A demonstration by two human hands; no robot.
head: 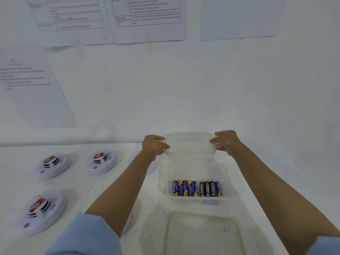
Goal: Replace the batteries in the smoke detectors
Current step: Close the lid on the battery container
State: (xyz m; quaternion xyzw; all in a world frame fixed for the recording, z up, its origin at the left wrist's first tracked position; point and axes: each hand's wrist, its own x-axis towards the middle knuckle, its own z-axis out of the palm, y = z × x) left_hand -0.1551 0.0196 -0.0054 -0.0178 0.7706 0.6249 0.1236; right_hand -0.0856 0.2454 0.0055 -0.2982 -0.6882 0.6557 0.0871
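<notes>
A clear plastic container point(228, 173) stands open on the white table, with several AA batteries point(197, 188) lined up inside. Above its far edge I hold a translucent lid point(189, 144) tilted up. My left hand point(154, 145) grips the lid's left edge and my right hand point(225, 142) grips its right edge. Three white round smoke detectors lie to the left: one at the far left point(53, 165), one beside it point(101, 161), one nearer point(40, 211). Another detector point(134, 159) is mostly hidden behind my left forearm.
A second translucent lid or box with a green seal point(204, 234) lies in front of the battery container at the near edge. Printed sheets hang on the white wall point(147, 15) behind the table.
</notes>
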